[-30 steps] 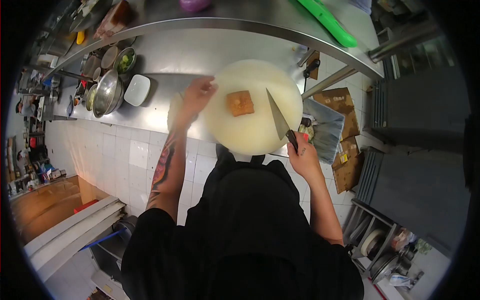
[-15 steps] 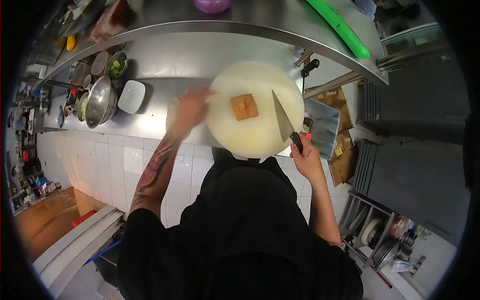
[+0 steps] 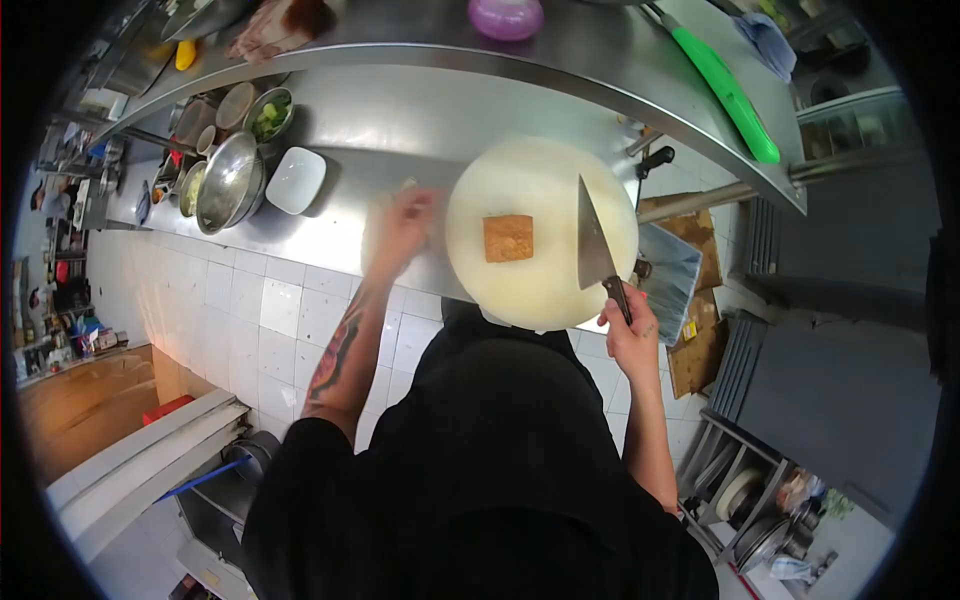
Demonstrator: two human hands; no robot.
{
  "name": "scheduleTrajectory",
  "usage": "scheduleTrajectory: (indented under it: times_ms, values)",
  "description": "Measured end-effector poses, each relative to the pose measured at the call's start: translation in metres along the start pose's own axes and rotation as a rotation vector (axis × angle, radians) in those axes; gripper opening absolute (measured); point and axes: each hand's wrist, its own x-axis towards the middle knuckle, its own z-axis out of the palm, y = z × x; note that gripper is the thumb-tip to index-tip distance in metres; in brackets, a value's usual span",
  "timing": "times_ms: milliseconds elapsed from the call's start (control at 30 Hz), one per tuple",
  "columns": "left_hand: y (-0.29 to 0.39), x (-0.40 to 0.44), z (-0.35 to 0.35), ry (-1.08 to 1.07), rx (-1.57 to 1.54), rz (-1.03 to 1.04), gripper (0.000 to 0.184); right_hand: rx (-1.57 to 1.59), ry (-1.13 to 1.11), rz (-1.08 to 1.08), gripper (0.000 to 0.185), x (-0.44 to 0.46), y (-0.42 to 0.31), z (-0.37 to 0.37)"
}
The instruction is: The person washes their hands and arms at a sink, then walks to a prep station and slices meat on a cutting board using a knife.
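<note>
My right hand (image 3: pixel 632 325) is wrapped round the black handle of a chef's knife (image 3: pixel 594 240). Its wide blade lies over the right side of a round white cutting board (image 3: pixel 480 275), tip pointing away from me. On the board, left of the blade, sits a golden-brown square piece of food (image 3: pixel 508 239) with a porous-looking face; its kind I cannot make out. My left hand (image 3: pixel 405 225) is over the steel counter just left of the board, its fingers smeared by motion. Something pale (image 3: pixel 376 215) shows beside that hand, too blurred to name.
A white square dish (image 3: pixel 296 181), a steel mixing bowl (image 3: pixel 230 185) and a bowl of greens (image 3: pixel 270 117) stand to the left on the counter (image 3: pixel 385 130). Above runs a steel shelf (image 3: pixel 410 30) bearing a purple onion (image 3: pixel 506 16), raw meat and a green-handled tool (image 3: pixel 727 95).
The view has shifted, so the counter things appear further right. The food square looks turned slightly. My left hand stays left of the board, still moving; my right hand keeps the knife.
</note>
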Motion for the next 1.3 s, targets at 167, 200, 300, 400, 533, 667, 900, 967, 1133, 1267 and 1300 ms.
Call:
scheduleTrajectory:
  times_ms: [167, 200, 300, 400, 533, 667, 900, 967, 1133, 1267, 1300]
  values:
    - [-0.074, -0.021, -0.030, 0.390, 1.236, 0.356, 0.046, 0.035, -0.001, 0.094, 0.032, -0.001, -0.008, -0.002]
    - [-0.078, -0.014, -0.037, 0.352, 1.189, 0.372, 0.047, 0.032, 0.001, 0.089, 0.032, 0.002, -0.006, -0.002]
    - [-0.061, -0.005, -0.058, 0.277, 1.121, 0.403, 0.044, 0.037, 0.017, 0.077, 0.032, 0.000, 0.000, -0.004]
    - [-0.021, 0.004, -0.051, 0.597, 0.344, 0.184, 0.041, 0.224, -0.050, 0.170, 0.035, -0.011, -0.012, -0.010]
    - [0.053, -0.033, 0.030, 0.358, 0.097, 0.415, 0.031, 0.622, -0.039, 0.158, 0.037, -0.042, 0.012, -0.036]
    - [0.153, -0.062, 0.192, 0.053, 0.368, 1.113, 0.029, 0.717, -0.068, 0.088, 0.037, -0.079, -0.002, -0.078]
    - [0.146, -0.020, 0.396, -0.328, 0.334, 1.252, 0.030, 0.964, 0.097, 0.093, 0.038, -0.136, 0.008, -0.165]
    - [0.126, 0.016, 0.422, -0.207, 0.378, 1.198, 0.025, 1.021, 0.148, 0.101, 0.039, -0.152, 0.029, -0.186]
    - [0.141, 0.049, 0.447, -0.327, 0.276, 0.592, 0.020, 0.896, 0.281, 0.138, 0.041, -0.176, 0.054, -0.231]
    - [0.152, -0.010, 0.489, -0.370, 0.262, 1.248, 0.022, 1.004, 0.310, 0.156, 0.039, -0.157, 0.068, -0.225]
    - [0.147, -0.004, 0.494, -0.372, 0.265, 1.245, 0.022, 1.008, 0.310, 0.159, 0.039, -0.157, 0.068, -0.226]
